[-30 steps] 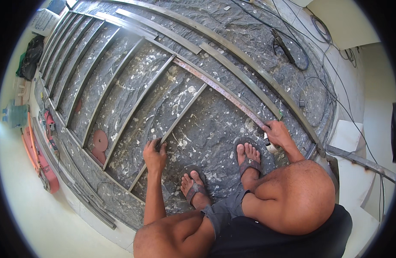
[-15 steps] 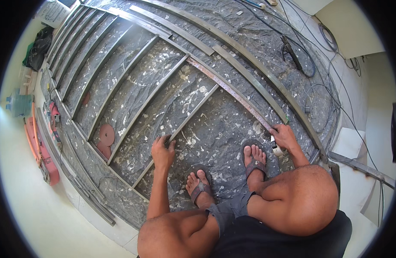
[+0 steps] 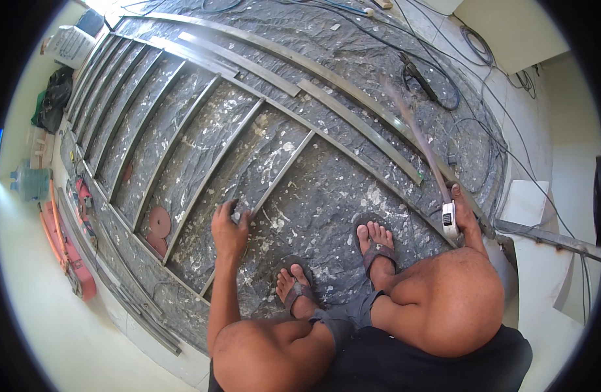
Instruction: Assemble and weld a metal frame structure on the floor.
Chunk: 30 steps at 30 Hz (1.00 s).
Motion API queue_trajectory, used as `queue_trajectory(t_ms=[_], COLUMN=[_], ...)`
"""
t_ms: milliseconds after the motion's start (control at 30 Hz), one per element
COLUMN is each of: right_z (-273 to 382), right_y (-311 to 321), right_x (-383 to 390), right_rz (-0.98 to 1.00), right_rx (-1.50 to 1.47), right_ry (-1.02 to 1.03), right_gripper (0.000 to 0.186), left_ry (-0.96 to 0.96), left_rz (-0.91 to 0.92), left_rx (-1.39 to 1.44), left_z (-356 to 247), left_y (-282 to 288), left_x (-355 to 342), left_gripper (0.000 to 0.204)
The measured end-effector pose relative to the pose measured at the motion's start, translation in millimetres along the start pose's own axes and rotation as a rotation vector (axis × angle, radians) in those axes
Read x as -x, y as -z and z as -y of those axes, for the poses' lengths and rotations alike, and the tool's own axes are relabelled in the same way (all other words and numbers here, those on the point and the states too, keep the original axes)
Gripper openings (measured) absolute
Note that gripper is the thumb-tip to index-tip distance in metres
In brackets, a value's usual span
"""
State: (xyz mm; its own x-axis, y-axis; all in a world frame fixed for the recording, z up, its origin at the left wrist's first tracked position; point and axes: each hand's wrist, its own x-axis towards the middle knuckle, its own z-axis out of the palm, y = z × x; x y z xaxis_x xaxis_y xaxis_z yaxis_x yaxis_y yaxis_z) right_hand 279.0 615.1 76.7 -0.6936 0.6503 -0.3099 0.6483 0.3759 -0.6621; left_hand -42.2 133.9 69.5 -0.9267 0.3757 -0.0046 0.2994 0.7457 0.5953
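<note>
Nearest you, your sandals (image 3: 382, 252) stand at the near end of the metal frame (image 3: 262, 101). Just beside the frame's near right corner, your right hand (image 3: 466, 212) is closed around the case of the tape measure (image 3: 449, 219); its blade (image 3: 419, 130) is out, blurred, and points away past the frame's right side. The case looks light and hard, so a palm hold around its body should do; the blade is likely thin and springy, apt to kink or whip, and best steadied by its flat faces rather than its edges. Your left hand (image 3: 230, 228) is at the frame's nearest crossbar (image 3: 284, 171), fingers curled and thumb apart; you cannot tell from here whether it pinches the bar. The frame should be stiff, smooth and heavy as a whole, better held by its long sides than by one crossbar. Farther in, reddish discs (image 3: 159, 222) lie within the frame's left side. Beyond its right side lie a loose bar (image 3: 362, 130), a longer bar (image 3: 325, 67) and, farthest, a dark clamp (image 3: 423, 83) on a cable.
</note>
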Motion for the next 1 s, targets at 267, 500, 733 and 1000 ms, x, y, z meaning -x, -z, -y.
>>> queue_trajectory(t_ms=[267, 500, 733, 1000], right_z=[42.2, 50.3, 53.8, 31.7], right_y=[20.6, 7.6, 28.5, 7.4], right_x=[-22.0, -61.4, -245.0, -338.3], right_rz=[0.085, 0.198, -0.473, -0.196], right_rx=[0.536, 0.745, 0.644, 0.586], right_ry=[-0.149, 0.062, 0.408, 0.303], right_gripper=[0.069, 0.054, 0.057, 0.044], left_ry=[-0.150, -0.243, 0.261, 0.440], left_rz=[0.412, 0.756, 0.379, 0.305], left_rx=[-0.394, -0.515, -0.065, 0.116], left_z=[-63.7, -87.6, -119.4, -134.3], left_y=[72.2, 51.7, -91.7, -140.2], left_x=[-33.9, -76.6, -139.0, -149.0], left_gripper=[0.032, 0.036, 0.047, 0.052])
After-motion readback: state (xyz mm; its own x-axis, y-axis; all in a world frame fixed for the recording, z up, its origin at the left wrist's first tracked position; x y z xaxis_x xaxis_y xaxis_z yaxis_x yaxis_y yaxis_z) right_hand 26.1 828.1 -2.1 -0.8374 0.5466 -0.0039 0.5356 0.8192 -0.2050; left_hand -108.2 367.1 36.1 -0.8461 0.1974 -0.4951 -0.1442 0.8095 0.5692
